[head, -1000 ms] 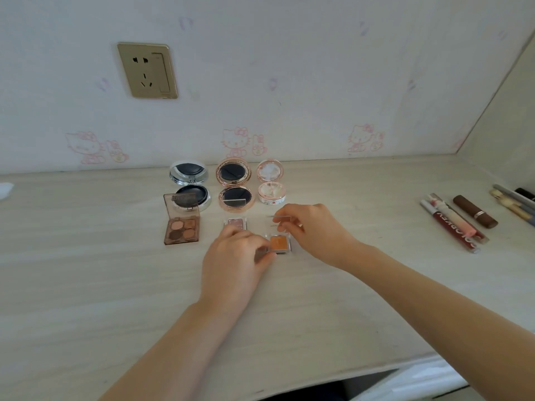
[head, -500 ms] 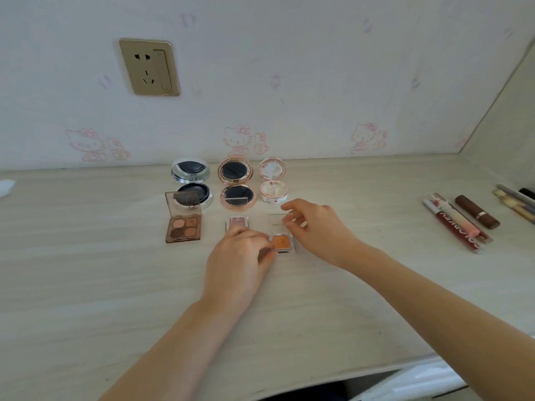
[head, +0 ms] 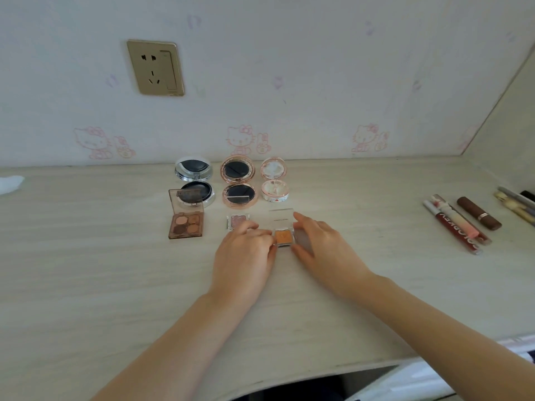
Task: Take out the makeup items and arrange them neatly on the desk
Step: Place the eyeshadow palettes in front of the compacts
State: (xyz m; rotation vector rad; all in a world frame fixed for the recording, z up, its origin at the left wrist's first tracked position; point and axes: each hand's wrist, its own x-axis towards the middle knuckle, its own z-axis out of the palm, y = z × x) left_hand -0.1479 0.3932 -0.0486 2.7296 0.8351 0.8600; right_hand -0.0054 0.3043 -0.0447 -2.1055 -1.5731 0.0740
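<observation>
Orange pan (head: 285,237) sat open on counter (head: 86,270), under three round compacts (head: 239,183). Left hand (head: 246,256) pinched its left edge; right hand (head: 324,247), fingers spread, touched its right side. Brown palette (head: 186,224) and pink pan (head: 238,222) lined up. Lip tubes (head: 457,224) far right, not yet tidied.

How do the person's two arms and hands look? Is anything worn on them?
Both forearms are bare up to the picture's lower edge: no sleeve shows. The left hand and the right hand wear no glove, and I see no ring, watch or bracelet. Nail polish cannot be told.
</observation>
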